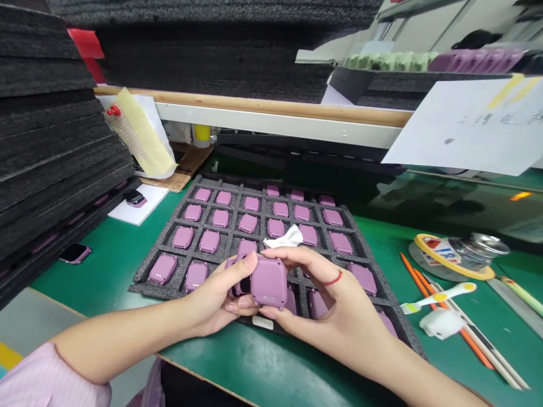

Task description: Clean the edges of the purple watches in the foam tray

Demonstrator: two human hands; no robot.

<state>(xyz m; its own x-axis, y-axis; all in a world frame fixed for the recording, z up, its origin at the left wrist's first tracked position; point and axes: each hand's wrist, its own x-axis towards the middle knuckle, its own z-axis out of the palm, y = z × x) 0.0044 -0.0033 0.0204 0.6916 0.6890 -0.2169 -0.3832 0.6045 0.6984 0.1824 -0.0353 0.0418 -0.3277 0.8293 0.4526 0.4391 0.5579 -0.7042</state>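
My right hand (326,299) grips a purple watch case (268,282) by its edges, its back turned up toward me. Fingers of my left hand (231,288) close around a second purple piece with a dark face (243,286), partly hidden behind the first; the left thumb rests on the front case. A crumpled white cloth (285,236) shows just beyond my right fingers; whether they hold it I cannot tell. Below and behind both hands lies a grey foam tray (144,277) with several purple watch cases (210,241) in its compartments.
Tall stacks of black foam trays (46,113) stand at the left. A purple watch (75,253) and a white pad (139,204) lie nearby. On the right are a glass bottle (458,254), a toothbrush (441,298) and orange pencils (470,345). A shelf edge (275,116) crosses above the tray.
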